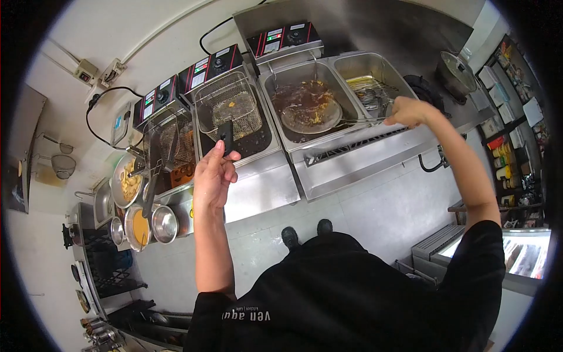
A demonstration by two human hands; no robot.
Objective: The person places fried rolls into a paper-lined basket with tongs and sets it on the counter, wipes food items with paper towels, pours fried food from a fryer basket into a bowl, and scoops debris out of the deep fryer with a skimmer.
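Note:
My right hand (409, 112) is closed around the long thin handle of a round skimmer (319, 115). The skimmer's wide disc lies in the dark, foaming oil of a fryer vat (282, 136), with golden crumbs on and around it. My left hand (216, 171) has its fingers curled at the end of the black handle of a wire fryer basket (230, 111). A small yellow piece lies in the basket, which sits tilted over another vat of dark oil.
To the right, a metal basin (369, 73) holds utensils, and a lidded pot (456, 75) stands beyond. At left are another fryer basket (170, 141), a bowl of yellow pieces (129, 180), a bowl of orange batter (141, 226) and a steel bowl (165, 224).

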